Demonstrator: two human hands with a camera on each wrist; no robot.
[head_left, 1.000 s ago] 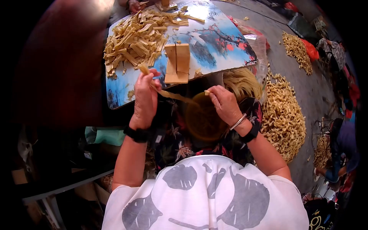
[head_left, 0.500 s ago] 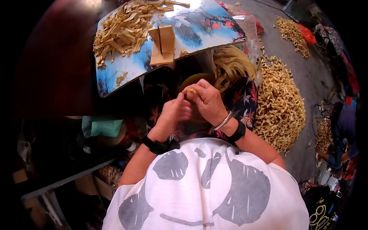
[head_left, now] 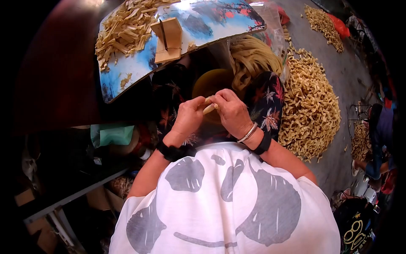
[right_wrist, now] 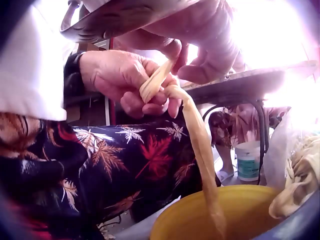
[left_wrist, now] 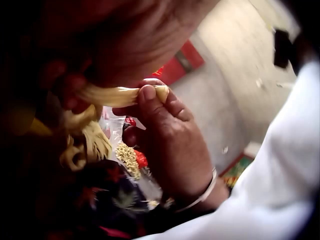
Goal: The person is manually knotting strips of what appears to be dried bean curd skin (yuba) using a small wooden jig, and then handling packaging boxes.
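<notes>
A pale yellow strip (right_wrist: 200, 145) is pinched between both hands above a yellow bowl (right_wrist: 200, 202); its long end hangs down into the bowl. In the head view my left hand (head_left: 188, 116) and right hand (head_left: 233, 113) meet fingertip to fingertip over the lap, a short folded piece of the strip (head_left: 209, 109) between them. The left wrist view shows the right hand (left_wrist: 175, 140) gripping one end of the strip (left_wrist: 117, 96) with thumb and fingers. The left hand (right_wrist: 127, 82) has its fingers curled round the folded part.
A painted table (head_left: 135, 67) at upper left carries a heap of flat pieces (head_left: 127, 31) and a wooden stand with a blade (head_left: 169, 40). Long strips (head_left: 253, 57) lie in a plastic bag beside the bowl. A big pile of knotted pieces (head_left: 311, 110) covers the floor at right.
The hands, apart a second ago with the strip stretched between them, have come together over the bowl. The table has shifted up and left in the head view.
</notes>
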